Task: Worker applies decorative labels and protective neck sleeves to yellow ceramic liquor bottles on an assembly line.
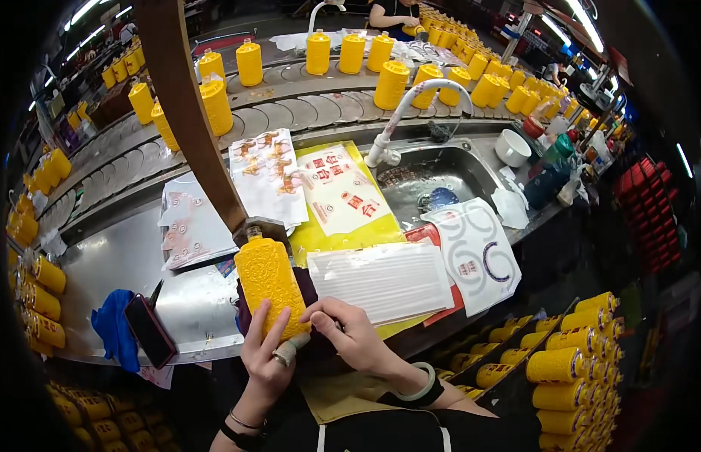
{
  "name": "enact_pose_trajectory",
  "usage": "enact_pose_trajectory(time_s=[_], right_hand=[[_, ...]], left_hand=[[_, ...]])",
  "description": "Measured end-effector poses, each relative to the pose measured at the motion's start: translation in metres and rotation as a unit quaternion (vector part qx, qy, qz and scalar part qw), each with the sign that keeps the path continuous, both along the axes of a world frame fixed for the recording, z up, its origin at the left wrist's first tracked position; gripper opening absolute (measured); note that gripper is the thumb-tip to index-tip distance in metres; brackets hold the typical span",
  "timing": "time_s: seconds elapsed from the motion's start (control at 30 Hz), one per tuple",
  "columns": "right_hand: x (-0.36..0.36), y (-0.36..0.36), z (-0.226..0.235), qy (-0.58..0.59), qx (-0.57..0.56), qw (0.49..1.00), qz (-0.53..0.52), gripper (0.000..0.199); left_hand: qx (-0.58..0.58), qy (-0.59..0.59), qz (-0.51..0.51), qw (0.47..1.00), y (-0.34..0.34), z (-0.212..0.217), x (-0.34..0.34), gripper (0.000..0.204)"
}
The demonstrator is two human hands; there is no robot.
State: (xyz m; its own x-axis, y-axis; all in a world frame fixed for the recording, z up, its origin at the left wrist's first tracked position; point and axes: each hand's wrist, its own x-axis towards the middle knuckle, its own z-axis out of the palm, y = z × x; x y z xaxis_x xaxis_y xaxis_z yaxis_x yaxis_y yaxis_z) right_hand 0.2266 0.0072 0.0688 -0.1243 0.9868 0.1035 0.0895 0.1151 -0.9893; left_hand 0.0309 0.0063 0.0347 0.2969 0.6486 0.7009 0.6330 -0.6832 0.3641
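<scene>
Dark clothing (pixel 380 435) is filling the bottom edge, and just above it the two hands are meeting at a yellow embossed bottle (pixel 266 275). It is lying at a slant between the hands and the foot of a wooden post (pixel 188 113), its neck pointing away from the person and its base end sitting at the fingers. The left hand (pixel 266 360) is grasping that lower end, two fingers spreading over the front face (a ring (pixel 281 360) is showing on this hand). The right hand (pixel 349 335) is curling by the lower right corner, its fingertips touching or almost touching the bottle; whether it is pinching anything, I cannot tell. Dark purple cloth (pixel 304 290) is lying beneath the bottle. To the right, white striped sheets (pixel 380 279) are resting on a yellow sheet (pixel 313 237) upon the metal bench (pixel 196 309), with a sink (pixel 471 169) sitting beyond. Leftward, a dark phone (pixel 149 331) is lying against a blue cloth (pixel 112 328).
</scene>
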Motion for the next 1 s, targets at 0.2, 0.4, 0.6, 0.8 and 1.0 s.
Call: enact_pose_trajectory(time_s=[0.2, 0.4, 0.6, 0.8, 1.0], right_hand=[[0.021, 0.004, -0.006, -0.021, 0.002, 0.997, -0.071, 0.035], [0.002, 0.002, 0.001, -0.021, 0.010, 1.000, -0.007, 0.031], [0.017, 0.003, 0.001, -0.013, -0.033, 0.998, -0.058, 0.033], [-0.002, 0.003, 0.001, -0.009, 0.007, 1.000, -0.013, 0.039], [0.013, 0.001, 0.003, -0.004, -0.011, 0.998, -0.066, 0.033]], left_hand=[[-0.043, -0.140, 0.041, 0.988, -0.015, -0.014, -0.007, 0.018], [0.004, 0.016, -0.005, 1.000, 0.002, -0.002, 0.005, 0.020], [-0.013, -0.121, 0.034, 0.992, -0.011, -0.014, -0.010, 0.017], [-0.017, 0.014, -0.007, 1.000, -0.005, 0.005, -0.004, 0.025], [-0.032, -0.151, -0.012, 0.988, -0.008, -0.011, -0.010, 0.020]])
